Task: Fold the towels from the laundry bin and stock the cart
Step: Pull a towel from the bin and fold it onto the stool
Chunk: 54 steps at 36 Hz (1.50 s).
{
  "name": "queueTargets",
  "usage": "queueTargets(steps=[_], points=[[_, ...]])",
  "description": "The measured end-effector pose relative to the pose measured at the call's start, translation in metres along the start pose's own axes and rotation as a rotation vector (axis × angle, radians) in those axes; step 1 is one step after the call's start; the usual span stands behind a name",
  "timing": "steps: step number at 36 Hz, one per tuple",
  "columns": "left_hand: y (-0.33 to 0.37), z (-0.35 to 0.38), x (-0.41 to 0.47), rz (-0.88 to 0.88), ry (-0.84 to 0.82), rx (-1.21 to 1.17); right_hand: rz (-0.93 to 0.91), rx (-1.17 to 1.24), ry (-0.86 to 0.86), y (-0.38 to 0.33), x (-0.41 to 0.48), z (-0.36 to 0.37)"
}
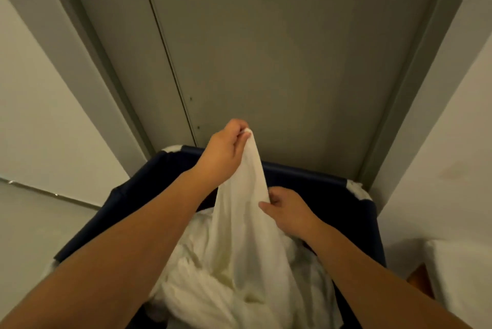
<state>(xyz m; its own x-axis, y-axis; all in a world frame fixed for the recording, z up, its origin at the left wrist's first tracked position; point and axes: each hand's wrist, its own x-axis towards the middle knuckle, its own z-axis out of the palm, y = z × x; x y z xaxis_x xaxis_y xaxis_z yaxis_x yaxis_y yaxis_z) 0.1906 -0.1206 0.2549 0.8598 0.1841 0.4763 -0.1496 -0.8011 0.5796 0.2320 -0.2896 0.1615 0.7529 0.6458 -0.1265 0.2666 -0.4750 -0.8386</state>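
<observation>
Nearest, a crumpled heap of white linen (197,294) lies in the dark navy fabric laundry bin (311,182). One thin white cloth towel (239,227) rises from it in a peak. My right hand (290,211) pinches its right edge, fingers curled on the fabric. Farther and higher, my left hand (226,154) pinches the top corner. Beyond stands a grey flat door (279,49).

The light here is dim and warm, and a yellowish cast lies over everything I see. The towel (239,222) I lift is the brightest patch, soft and creamy. The inside wall of the laundry bin (138,195) sinks into deep shadow. The wide lens splays the door frame (415,89) outward, and the edges look slightly soft.
</observation>
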Motion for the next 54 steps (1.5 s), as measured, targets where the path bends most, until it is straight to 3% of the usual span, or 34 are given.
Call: queueTargets(steps=[4, 10, 13, 16, 21, 26, 35, 41, 48, 54], points=[[0.026, -0.045, 0.025, 0.076, 0.136, 0.03, -0.015, 0.033, 0.095, -0.035, 0.002, -0.006], [0.076, -0.138, 0.073, 0.16, 0.423, 0.018, -0.056, -0.019, -0.068, -0.076, 0.002, 0.008], [0.101, -0.186, 0.093, 0.235, 0.503, 0.023, -0.083, 0.037, 0.227, -0.102, 0.01, 0.003], [0.101, -0.218, 0.101, 0.2, 0.528, 0.058, -0.177, 0.131, 0.496, -0.146, 0.012, -0.035], [0.075, -0.231, 0.097, 0.062, 0.467, 0.132, -0.336, 0.017, 0.606, -0.236, -0.003, -0.112], [0.08, -0.215, 0.093, 0.077, 0.361, 0.031, -0.473, -0.019, 0.496, -0.301, -0.012, -0.145], [0.097, -0.188, 0.092, 0.18, 0.259, -0.261, -0.382, -0.107, 0.231, -0.302, -0.026, -0.132], [0.093, -0.172, 0.092, 0.196, 0.234, -0.362, -0.42, -0.202, 0.423, -0.281, -0.01, -0.128], [0.089, -0.149, 0.087, 0.198, 0.151, -0.396, -0.41, -0.093, 0.364, -0.275, -0.006, -0.133], [0.088, -0.142, 0.086, 0.177, 0.224, -0.444, -0.332, -0.075, 0.249, -0.263, -0.003, -0.129]])
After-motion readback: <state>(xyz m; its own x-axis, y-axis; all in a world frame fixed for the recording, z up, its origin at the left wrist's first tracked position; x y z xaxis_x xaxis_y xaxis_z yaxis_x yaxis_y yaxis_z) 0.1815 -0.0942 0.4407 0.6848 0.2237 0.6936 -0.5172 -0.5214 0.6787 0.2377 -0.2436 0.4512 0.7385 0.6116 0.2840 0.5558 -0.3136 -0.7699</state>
